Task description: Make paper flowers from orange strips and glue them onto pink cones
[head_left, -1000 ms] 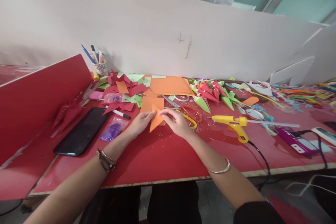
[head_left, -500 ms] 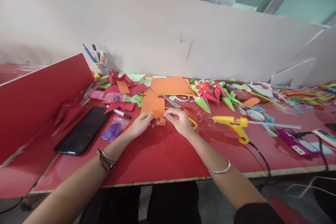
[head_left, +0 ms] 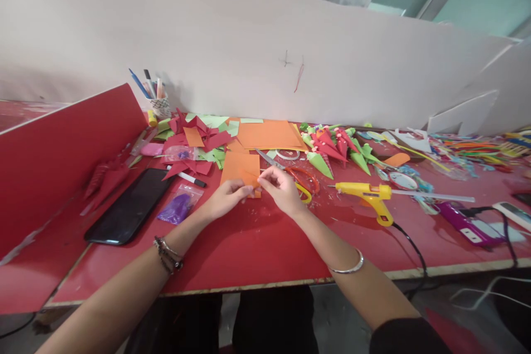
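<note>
My left hand (head_left: 229, 197) and my right hand (head_left: 281, 188) meet low over the red table. Pinched between their fingertips is a small piece of orange paper (head_left: 250, 177), which is partly covered by the fingers and blends with the orange behind it. Just beyond it lies a larger orange paper sheet (head_left: 236, 165). Close to my right hand rest scissors (head_left: 305, 176) with orange-red handles, and a yellow loop (head_left: 306, 194) shows beside them.
A yellow glue gun (head_left: 365, 192) lies to the right, near a purple power strip (head_left: 470, 225). Red and green paper cones (head_left: 332, 146) are piled behind it. On the left are a phone (head_left: 128, 206), a bag of purple bits (head_left: 179, 207) and a red upright panel (head_left: 70, 160).
The small orange paper has tipped from upright to a flatter, lower position. My left thumb has shifted toward the right along it; my right hand has moved slightly up and left.
</note>
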Tool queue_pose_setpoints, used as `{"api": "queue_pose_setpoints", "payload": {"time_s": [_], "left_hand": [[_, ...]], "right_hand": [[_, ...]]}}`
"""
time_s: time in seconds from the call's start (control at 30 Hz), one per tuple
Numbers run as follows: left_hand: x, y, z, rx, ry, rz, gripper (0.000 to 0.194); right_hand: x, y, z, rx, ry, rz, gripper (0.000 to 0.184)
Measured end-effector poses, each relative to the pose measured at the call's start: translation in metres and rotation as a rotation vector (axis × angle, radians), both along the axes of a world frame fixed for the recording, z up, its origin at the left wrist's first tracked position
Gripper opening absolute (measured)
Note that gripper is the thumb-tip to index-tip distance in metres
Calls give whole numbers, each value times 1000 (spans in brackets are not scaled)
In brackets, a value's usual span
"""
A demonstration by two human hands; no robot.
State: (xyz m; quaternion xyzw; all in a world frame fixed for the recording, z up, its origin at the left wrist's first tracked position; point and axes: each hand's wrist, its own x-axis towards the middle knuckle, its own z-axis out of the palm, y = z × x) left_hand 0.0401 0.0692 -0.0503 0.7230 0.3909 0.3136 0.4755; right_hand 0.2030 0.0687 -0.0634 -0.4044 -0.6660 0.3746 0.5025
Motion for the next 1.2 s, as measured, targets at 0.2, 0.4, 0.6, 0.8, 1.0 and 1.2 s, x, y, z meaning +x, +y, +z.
{"api": "queue_pose_setpoints", "payload": {"time_s": [0.2, 0.4, 0.6, 0.8, 1.0, 1.2], "left_hand": [[3, 1, -6, 8, 31, 88, 36], [-1, 6, -13, 29, 99, 128, 41], [-1, 6, -10, 36, 91, 110, 40], [-1, 9, -10, 193, 102, 197, 33], [-3, 9, -7, 337, 137, 281, 24], [-1, 7, -5, 48, -143, 249, 25]], "right_hand": [[-2, -4, 2, 34, -62, 55, 9], [-2, -3, -2, -2, -20, 87, 18], [-2, -1, -5, -86, -53, 138, 15], [-1, -4, 0, -62, -164, 100, 21], [-1, -4, 0, 3, -289, 77, 21], [-2, -1, 0, -92, -15, 33, 20]]}}
